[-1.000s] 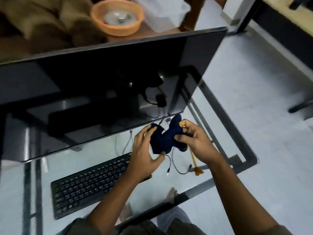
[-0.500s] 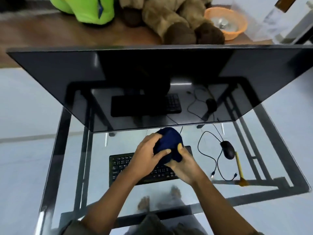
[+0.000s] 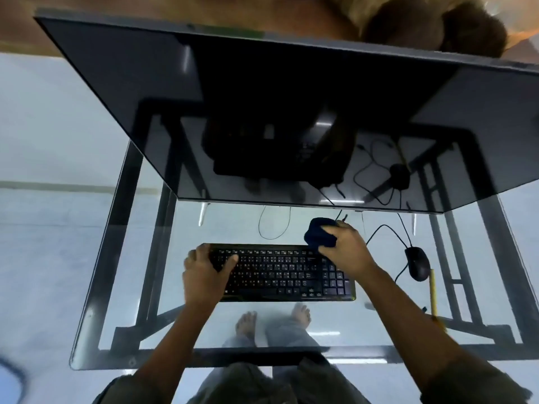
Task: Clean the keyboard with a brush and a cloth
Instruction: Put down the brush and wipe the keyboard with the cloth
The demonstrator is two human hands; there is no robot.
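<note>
A black keyboard [image 3: 280, 272] lies flat on the glass desk in front of me. My left hand [image 3: 204, 275] grips its left end, thumb across the keys. My right hand [image 3: 345, 250] is closed around a bunched dark blue cloth [image 3: 319, 233], which sits at the keyboard's upper right corner, over the number pad's far edge. A brush with a thin yellow handle [image 3: 433, 293] lies on the glass at the right, just past the mouse, apart from both hands.
A large dark monitor [image 3: 262, 97] leans over the far half of the glass desk [image 3: 96, 316]. A black wired mouse [image 3: 417, 263] and looping cables lie right of the keyboard. Brown plush toys sit behind the monitor. My feet show through the glass.
My left hand let go of the cloth and moved to the keyboard's left end. My right hand now holds the cloth alone, at the keyboard's upper right. The camera tilted down.
</note>
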